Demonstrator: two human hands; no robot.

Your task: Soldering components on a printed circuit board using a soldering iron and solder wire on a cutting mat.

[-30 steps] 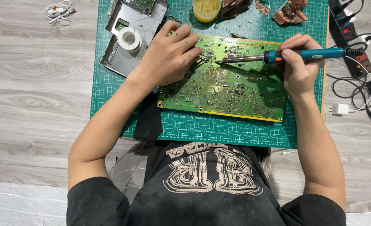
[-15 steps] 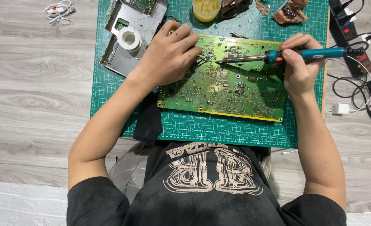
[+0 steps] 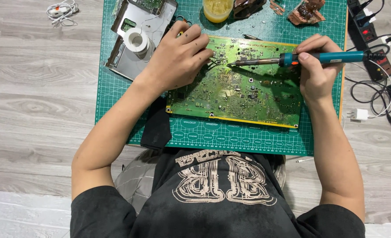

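Circuit board on the cutting mat

The circuit board (image 3: 239, 83) lies mid-mat (image 3: 248, 139); a solder spool (image 3: 136, 39) sits toward its far left corner, a jar (image 3: 217, 9) at its far edge.

Left hand (image 3: 178, 59) curled palm-down, right hand (image 3: 314, 70) in closed grip

One head-worn camera looks straight down — close over the cutting mat (image 3: 116, 88) and floor (image 3: 37, 110).

Bright, even light; sharp focus.
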